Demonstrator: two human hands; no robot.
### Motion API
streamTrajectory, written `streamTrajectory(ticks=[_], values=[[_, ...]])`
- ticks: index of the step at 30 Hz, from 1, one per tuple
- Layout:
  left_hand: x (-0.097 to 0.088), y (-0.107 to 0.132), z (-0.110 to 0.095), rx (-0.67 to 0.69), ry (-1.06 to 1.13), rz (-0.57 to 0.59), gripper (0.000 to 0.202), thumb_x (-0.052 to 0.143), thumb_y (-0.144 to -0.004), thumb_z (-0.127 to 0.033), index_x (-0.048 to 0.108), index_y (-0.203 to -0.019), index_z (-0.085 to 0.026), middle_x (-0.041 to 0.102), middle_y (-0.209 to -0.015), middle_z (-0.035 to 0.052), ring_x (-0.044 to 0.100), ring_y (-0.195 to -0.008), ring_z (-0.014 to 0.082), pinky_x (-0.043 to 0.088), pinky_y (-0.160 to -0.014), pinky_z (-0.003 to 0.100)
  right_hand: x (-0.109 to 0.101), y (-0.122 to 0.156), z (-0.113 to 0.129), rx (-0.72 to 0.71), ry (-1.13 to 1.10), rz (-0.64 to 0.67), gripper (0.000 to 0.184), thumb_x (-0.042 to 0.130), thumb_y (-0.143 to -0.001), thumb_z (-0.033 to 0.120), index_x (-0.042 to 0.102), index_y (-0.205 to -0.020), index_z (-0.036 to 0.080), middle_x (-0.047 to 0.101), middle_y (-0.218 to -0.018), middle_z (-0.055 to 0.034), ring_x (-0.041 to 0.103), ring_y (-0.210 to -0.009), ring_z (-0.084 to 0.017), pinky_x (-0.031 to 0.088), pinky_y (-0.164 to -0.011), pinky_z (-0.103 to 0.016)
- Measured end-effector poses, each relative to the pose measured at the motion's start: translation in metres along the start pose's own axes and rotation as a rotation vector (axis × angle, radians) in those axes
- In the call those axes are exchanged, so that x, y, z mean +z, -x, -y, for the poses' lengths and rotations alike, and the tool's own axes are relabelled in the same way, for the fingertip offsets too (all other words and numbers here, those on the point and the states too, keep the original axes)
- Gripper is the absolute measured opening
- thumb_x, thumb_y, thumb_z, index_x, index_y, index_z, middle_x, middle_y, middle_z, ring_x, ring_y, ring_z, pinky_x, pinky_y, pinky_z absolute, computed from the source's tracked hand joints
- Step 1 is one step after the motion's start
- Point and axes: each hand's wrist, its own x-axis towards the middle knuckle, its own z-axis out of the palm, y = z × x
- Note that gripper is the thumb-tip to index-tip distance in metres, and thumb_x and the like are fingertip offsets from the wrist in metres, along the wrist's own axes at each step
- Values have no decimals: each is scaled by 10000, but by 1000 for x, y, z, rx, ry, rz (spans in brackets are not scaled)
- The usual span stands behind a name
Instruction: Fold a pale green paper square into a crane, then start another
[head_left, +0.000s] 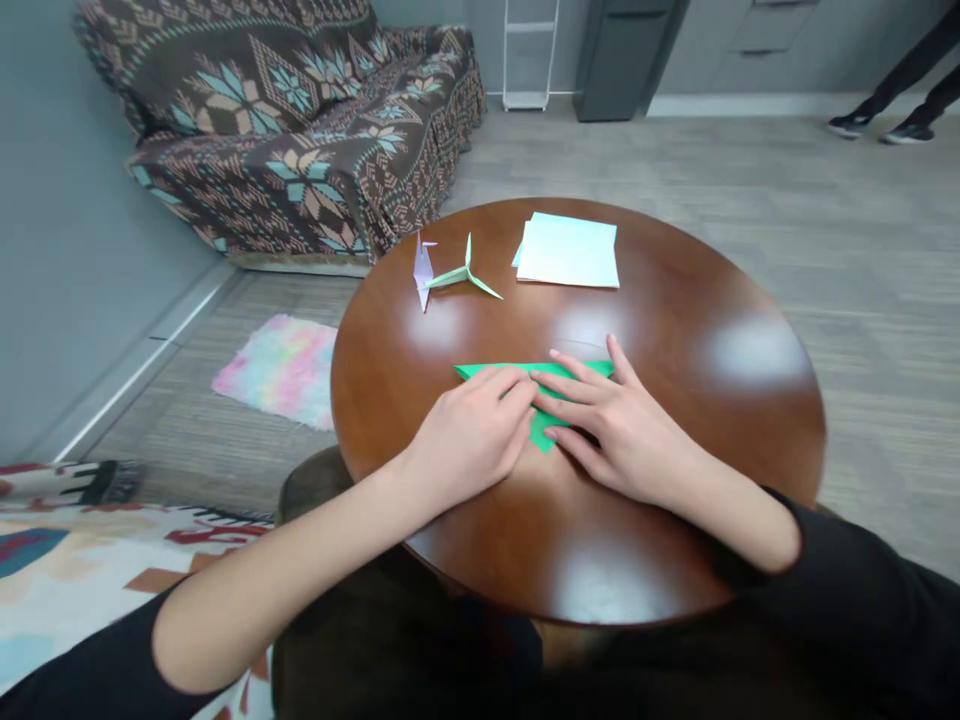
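A green sheet of origami paper [546, 430], folded into a triangle, lies on the round wooden table with its long edge at the far side and a point towards me. My left hand [480, 420] rests over its left part, fingers curled together and pressing on the paper near its middle. Spread flat across the right part is my right hand [615, 420], its fingertips touching the paper and its index finger reaching past the far edge. Both hands hide much of the sheet.
Behind the green paper stand a purple paper crane [423, 270] and a pale green three-armed folded paper piece [466, 272]. A stack of light paper [568, 250] lies at the table's [712, 400] back. Beyond are a patterned sofa [300, 150] and a person's legs [911, 80].
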Motion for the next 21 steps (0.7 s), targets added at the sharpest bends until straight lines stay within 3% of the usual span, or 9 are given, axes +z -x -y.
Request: streamTrajectory(ticks=[4,12,21], values=[[8,-10,-3,-25,11,60,303,525,-960,-228,620,-1212,-90,655,-1232,160,580,-1160,306,504,-1029,472,-2,0,1,40,-7,12,357,499,-1019,263,662,-1337,248,603,-1485,-79,430,-1470,-369,80,-1210,-752],[12,1,-5,-44,66,66,508,518,-935,-240,501,-1413,-70,520,-1474,188,418,-1400,340,364,-1182,507,4,3,0,101,-62,18,471,535,-997,393,582,-1433,222,490,-1575,-144,435,-1469,-365,122,-1214,-729],[10,0,-6,-97,96,88,626,566,-885,-267,460,-1467,-63,485,-1524,182,393,-1431,339,330,-1208,498,3,5,3,162,-112,6,650,581,-959,460,420,-1518,171,479,-1578,-166,396,-1496,-347,86,-1247,-685]])
